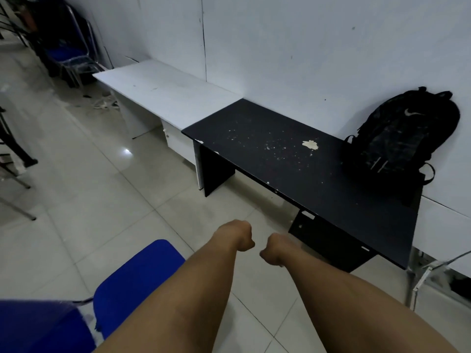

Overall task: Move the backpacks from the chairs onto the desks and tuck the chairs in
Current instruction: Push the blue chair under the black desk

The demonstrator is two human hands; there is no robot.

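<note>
Backpack (pixel 402 133): black, upright on the far right end of the black desk, its back against the wall; a pale swoosh logo showed near the top, and straps hung off the desk's right edge.
Black desk (pixel 293 159): stood along the wall, top speckled with pale paint flecks and one larger cream blotch near the middle; a dark drawer unit hung under its right half.
White desk (pixel 163 95): butted against the black desk's left end, top bare, a small white drawer unit beneath.
Chair (pixel 132 281): blue padded seat at lower left, on the tiled floor, well apart from the desks and not tucked in; a second blue surface at the bottom left corner was possibly its backrest, too blurred to tell.
Left hand (pixel 242 235): curled into a closed fist, knuckles down, holding nothing visible, over the floor in front of the black desk.
Right hand (pixel 274 247): likewise fisted and empty as far as could be seen, just beside the left, not touching it.
Stacked chairs (pixel 68 54): dark frames with blue seats, piled in the far left corner.
</note>
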